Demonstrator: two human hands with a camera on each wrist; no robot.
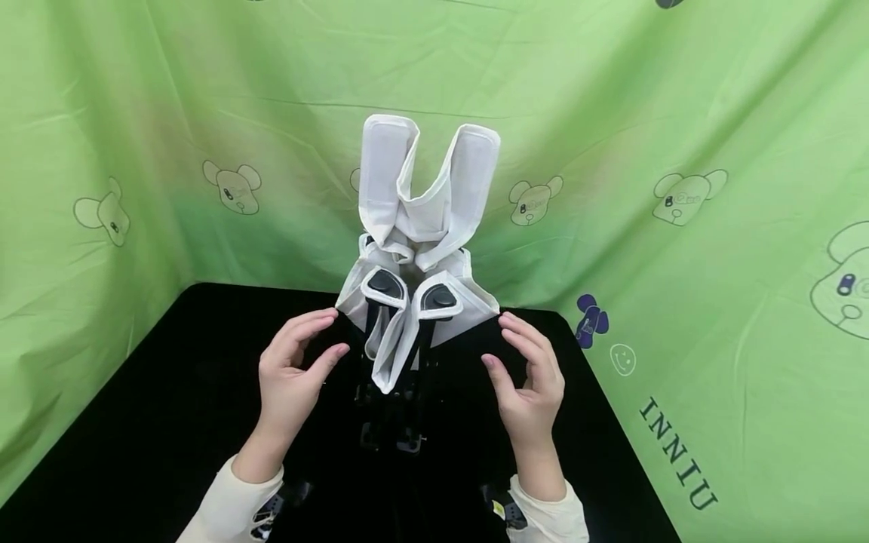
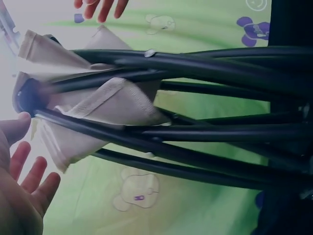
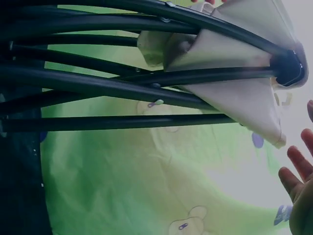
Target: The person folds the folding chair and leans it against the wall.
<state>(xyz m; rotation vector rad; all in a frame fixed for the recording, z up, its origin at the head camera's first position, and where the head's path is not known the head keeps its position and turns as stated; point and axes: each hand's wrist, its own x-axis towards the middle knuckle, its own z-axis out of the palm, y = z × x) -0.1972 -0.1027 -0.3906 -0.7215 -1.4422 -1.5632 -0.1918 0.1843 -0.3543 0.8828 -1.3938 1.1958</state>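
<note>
A half-folded camp chair with white fabric and black tube legs stands upright in the middle. Black caps sit in the fabric's front corners. To its left is my left hand, fingers gently bent and thumb apart, with fingertips right at a side corner of the fabric. My right hand mirrors it on the other side, its fingertips close to the opposite corner. Nothing lies in either palm. Both wrist views show the legs crossing, with fabric bunched between them.
The chair stands on a black table. Behind and around it hangs a green curtain printed with cartoon bear heads and lettering on the right. Black wrist devices sit at the light sleeves.
</note>
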